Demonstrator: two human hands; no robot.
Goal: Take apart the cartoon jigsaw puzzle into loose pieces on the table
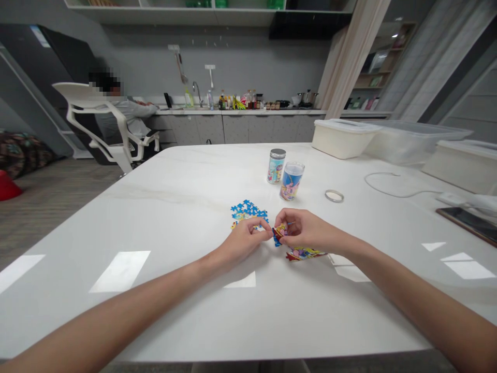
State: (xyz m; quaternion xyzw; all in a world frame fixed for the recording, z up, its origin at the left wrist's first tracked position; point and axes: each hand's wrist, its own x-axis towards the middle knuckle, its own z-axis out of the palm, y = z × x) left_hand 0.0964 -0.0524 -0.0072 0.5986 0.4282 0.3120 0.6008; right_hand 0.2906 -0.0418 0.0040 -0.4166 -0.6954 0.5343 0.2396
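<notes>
Several joined jigsaw puzzle pieces [277,234], red, yellow and blue, are held just above the table between my hands. My right hand [308,229] grips them from the right with thumb and fingers. The thumb and forefinger of my left hand [246,237] close together at their left edge. Behind my left hand lies a blue patch of puzzle pieces [250,208], partly covered by its fingers. A colourful joined strip of puzzle [305,253] rests below my right hand, which hides part of it.
On the white table [186,197], a lidded picture jar [276,167] stands behind an open picture jar [292,181]. A ring-shaped lid [334,196], a cable [382,191], a phone [468,225] and storage boxes [344,139] are to the right. A person [130,116] sits far left.
</notes>
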